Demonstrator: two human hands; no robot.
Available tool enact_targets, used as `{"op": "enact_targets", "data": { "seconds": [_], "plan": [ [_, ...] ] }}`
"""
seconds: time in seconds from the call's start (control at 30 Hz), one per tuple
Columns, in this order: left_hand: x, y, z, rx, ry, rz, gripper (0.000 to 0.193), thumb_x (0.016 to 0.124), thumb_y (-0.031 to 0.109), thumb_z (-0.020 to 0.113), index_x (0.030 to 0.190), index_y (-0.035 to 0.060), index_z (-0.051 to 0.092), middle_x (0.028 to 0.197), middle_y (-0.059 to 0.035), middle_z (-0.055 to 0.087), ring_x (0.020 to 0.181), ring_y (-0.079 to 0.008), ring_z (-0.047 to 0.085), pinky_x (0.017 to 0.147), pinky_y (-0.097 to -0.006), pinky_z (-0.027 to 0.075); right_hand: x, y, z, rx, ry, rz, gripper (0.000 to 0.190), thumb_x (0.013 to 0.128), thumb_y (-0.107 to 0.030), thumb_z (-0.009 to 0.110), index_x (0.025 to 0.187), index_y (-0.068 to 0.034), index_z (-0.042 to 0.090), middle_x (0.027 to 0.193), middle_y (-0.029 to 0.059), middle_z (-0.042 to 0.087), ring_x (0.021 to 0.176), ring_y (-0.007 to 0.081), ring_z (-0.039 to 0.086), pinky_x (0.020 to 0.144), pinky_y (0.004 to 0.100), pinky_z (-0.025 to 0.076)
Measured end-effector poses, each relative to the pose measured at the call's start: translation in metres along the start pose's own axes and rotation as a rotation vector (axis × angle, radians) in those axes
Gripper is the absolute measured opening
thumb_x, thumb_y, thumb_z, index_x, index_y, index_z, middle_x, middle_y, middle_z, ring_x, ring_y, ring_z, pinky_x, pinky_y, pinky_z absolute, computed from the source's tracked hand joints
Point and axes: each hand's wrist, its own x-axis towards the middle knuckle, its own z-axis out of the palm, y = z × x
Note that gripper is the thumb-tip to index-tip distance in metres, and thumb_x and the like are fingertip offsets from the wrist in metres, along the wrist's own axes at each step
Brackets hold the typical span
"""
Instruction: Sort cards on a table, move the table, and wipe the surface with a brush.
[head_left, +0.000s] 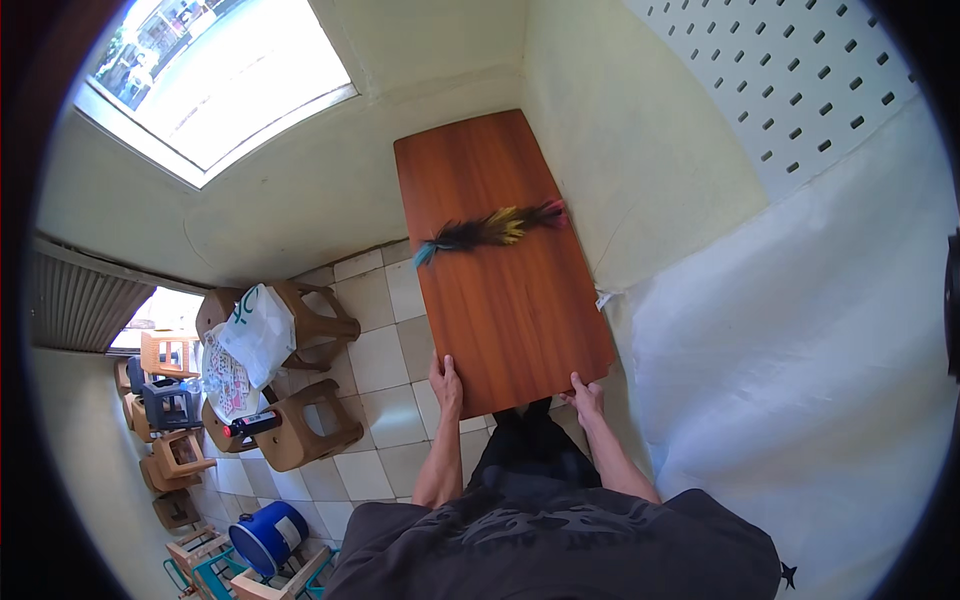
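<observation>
A reddish-brown wooden tabletop (510, 315) stretches from in front of the person toward the corner of the walls. My left hand (448, 386) grips its left edge near the front corner, thumb on top. At the front edge, close to the right corner, my right hand (583, 397) holds the board with the thumb above and the fingers partly hidden beneath. A feather duster (491, 229) with black, yellow, pink and blue feathers lies crosswise on the wood, beyond both hands. Neither hand touches it.
Brown plastic stools (304, 435) stand on the tiled floor at left, with a white plastic bag (262, 334) and a dark bottle (255, 424) on top. A blue drum (270, 536) is at lower left. White sheeting (750, 360) hangs at right; walls (637, 150) border the table's far end and right side.
</observation>
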Motion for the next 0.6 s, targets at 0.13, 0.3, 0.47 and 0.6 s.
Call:
{"op": "enact_targets", "data": {
  "seconds": [0.13,0.3,0.47,0.6],
  "plan": [
    [-0.001,-0.002,0.005,0.039,0.067,0.0,0.045,0.101,0.021,0.049,0.139,-0.004,0.045,0.128,-0.0162,0.059,0.115,-0.0224,0.057,0.1,-0.0315,0.042,0.004,0.0,-0.004,0.052,-0.075,-0.063,0.037,0.093,-0.024,0.066,0.108,0.009,0.057,0.101,0.0162,0.064,0.078,0.0241,0.067,0.063,0.0348,0.062],
    [-0.001,-0.003,-0.003,0.11,0.075,0.054,0.045,0.1,0.023,0.049,0.136,-0.0032,0.048,0.124,-0.0168,0.061,0.111,-0.0245,0.059,0.098,-0.0331,0.043,-0.003,0.004,0.001,0.002,-0.071,-0.045,0.04,0.094,-0.027,0.064,0.112,0.008,0.055,0.103,0.0172,0.065,0.083,0.0244,0.068,0.067,0.0354,0.061],
    [-0.007,0.002,-0.003,0.171,0.062,0.065,0.04,0.1,0.024,0.049,0.131,-0.0016,0.052,0.118,-0.0172,0.064,0.107,-0.0265,0.061,0.094,-0.0346,0.045,-0.004,-0.001,-0.013,-0.102,-0.122,0.006,0.048,0.091,-0.031,0.068,0.113,0.009,0.054,0.099,0.0182,0.067,0.077,0.0266,0.07,0.062,0.0345,0.061],
    [-0.012,0.002,-0.011,0.244,0.07,0.05,0.039,0.1,0.026,0.047,0.126,-0.0023,0.054,0.114,-0.0196,0.065,0.104,-0.0294,0.062,0.092,-0.0363,0.046,-0.017,-0.016,-0.019,-0.326,-0.143,0.053,0.058,0.091,-0.04,0.067,0.114,0.01,0.053,0.088,0.0185,0.07,0.068,0.0279,0.071,0.057,0.0325,0.06]
  ]
}}
